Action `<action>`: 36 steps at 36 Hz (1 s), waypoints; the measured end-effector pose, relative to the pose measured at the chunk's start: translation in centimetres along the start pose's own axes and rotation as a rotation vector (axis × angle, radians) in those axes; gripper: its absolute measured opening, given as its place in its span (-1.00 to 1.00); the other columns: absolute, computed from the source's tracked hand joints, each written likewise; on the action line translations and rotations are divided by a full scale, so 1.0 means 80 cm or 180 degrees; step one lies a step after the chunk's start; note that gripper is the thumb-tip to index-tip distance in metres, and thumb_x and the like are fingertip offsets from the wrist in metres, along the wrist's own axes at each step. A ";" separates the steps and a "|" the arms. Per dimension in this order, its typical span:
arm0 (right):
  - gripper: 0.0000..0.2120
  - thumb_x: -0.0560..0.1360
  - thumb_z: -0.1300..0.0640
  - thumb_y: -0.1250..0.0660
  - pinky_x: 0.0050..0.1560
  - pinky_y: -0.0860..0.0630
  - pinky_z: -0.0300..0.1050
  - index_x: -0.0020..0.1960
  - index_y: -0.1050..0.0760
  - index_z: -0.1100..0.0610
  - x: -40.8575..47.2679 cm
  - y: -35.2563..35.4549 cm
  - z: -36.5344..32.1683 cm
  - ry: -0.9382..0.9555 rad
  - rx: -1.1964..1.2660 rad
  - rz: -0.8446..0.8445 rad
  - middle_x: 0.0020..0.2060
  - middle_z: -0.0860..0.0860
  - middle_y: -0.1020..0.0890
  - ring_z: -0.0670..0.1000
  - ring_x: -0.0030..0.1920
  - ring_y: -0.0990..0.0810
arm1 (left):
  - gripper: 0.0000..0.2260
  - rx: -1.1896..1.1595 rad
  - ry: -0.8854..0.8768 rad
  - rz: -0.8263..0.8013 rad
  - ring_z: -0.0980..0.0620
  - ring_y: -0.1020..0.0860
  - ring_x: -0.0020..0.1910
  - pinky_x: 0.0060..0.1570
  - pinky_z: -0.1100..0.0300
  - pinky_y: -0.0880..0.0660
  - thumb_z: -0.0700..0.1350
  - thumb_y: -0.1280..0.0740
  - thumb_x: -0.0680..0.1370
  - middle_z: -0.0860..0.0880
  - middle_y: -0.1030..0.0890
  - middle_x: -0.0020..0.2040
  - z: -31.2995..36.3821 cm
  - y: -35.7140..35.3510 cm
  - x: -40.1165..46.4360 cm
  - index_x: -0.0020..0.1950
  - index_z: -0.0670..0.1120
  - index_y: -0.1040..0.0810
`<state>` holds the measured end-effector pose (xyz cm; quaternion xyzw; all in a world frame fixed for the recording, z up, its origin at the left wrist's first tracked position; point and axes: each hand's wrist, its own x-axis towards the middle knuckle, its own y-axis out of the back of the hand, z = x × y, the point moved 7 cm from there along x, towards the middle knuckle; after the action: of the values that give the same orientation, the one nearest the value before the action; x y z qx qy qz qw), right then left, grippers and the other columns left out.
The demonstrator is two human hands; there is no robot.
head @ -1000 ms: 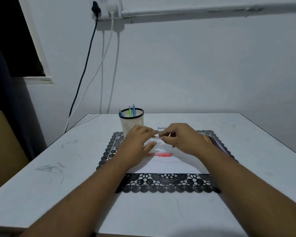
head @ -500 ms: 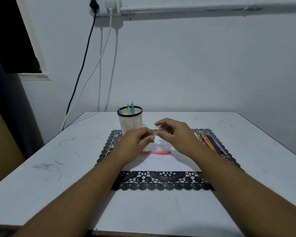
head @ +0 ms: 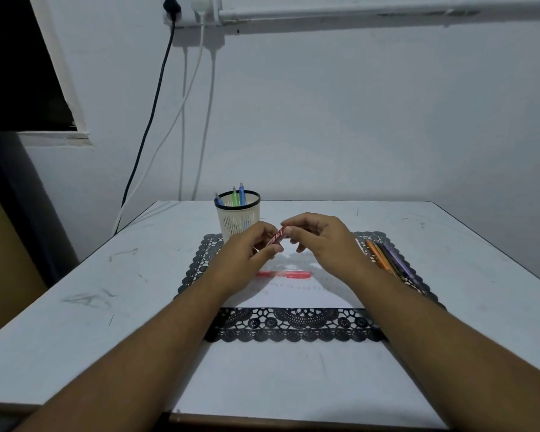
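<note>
red stick point(head: 277, 237) now tilted, label showing

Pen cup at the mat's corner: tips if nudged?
Probably light: the pen cup has slotted, plastic-looking walls and holds few pens. They stand above the rim, so a high push may tip it; a low push likely slides it.

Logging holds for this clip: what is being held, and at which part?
A small red tube: the left hand pinches its lower end, the right hand its upper end.
</note>
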<state>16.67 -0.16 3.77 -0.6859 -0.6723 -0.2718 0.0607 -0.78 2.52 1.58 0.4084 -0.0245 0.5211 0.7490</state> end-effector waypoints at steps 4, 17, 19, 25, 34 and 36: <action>-0.88 0.65 0.13 -0.39 -0.12 -0.60 -0.24 0.07 -0.71 0.08 -0.001 0.000 -0.002 0.0151 -0.0282 0.0062 -0.15 -0.08 -0.74 -0.13 -0.16 -0.65 | -0.86 0.0092 -0.0037 0.0059 0.15 -0.67 -0.05 0.06 -0.06 -0.63 -0.01 -0.41 0.64 0.12 -0.71 -0.01 0.001 0.002 0.001 0.19 0.12 -0.56; -0.86 0.60 0.02 -0.45 0.04 -0.67 0.06 0.15 -0.69 -0.07 -0.007 0.005 -0.005 0.0331 -0.0459 0.0044 -0.05 -0.16 -0.73 -0.07 -0.03 -0.67 | -0.88 0.0205 -0.0260 0.0220 0.13 -0.67 -0.10 -0.04 -0.06 -0.63 0.01 -0.38 0.65 0.12 -0.70 -0.06 0.011 0.003 0.000 0.18 0.13 -0.53; -0.86 0.59 0.04 -0.47 0.06 -0.67 0.09 0.13 -0.70 -0.09 -0.007 0.003 -0.004 0.0333 -0.0445 0.0016 -0.06 -0.16 -0.73 -0.07 -0.03 -0.68 | -0.87 0.0243 -0.0225 0.0170 0.11 -0.66 -0.10 -0.03 -0.08 -0.62 0.00 -0.39 0.65 0.12 -0.70 -0.05 0.009 0.004 -0.001 0.19 0.13 -0.53; -0.89 0.60 0.08 -0.46 -0.05 -0.65 -0.07 0.11 -0.71 -0.06 -0.002 0.002 0.000 0.0296 -0.0343 -0.0019 -0.06 -0.11 -0.74 -0.06 -0.08 -0.67 | -0.84 0.0399 -0.0280 0.0155 0.14 -0.65 -0.08 -0.02 -0.07 -0.61 -0.01 -0.39 0.65 0.13 -0.69 -0.02 0.012 0.006 -0.001 0.22 0.11 -0.53; -0.82 0.67 0.10 -0.35 -0.23 -0.63 -0.11 0.01 -0.73 0.06 0.001 0.001 0.001 0.0035 0.0066 0.0183 -0.15 -0.01 -0.74 -0.02 -0.16 -0.67 | -0.82 0.0700 -0.0356 0.0264 0.14 -0.58 -0.14 -0.10 -0.01 -0.57 -0.01 -0.37 0.66 0.12 -0.64 -0.08 0.015 0.006 0.002 0.26 0.03 -0.55; -0.86 0.62 0.05 -0.43 -0.26 -0.61 -0.15 -0.07 -0.74 0.00 0.001 -0.001 0.006 -0.0224 0.0199 0.0190 -0.16 0.01 -0.75 -0.04 -0.20 -0.68 | -0.82 0.0829 -0.0347 0.0414 0.18 -0.56 -0.15 -0.14 0.06 -0.55 0.00 -0.37 0.65 0.13 -0.64 -0.07 0.016 0.010 0.002 0.25 0.04 -0.55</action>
<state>16.71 0.14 3.35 -0.7126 -0.6613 -0.2245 0.0665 -0.79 1.94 2.98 0.5274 -0.0236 0.5443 0.6520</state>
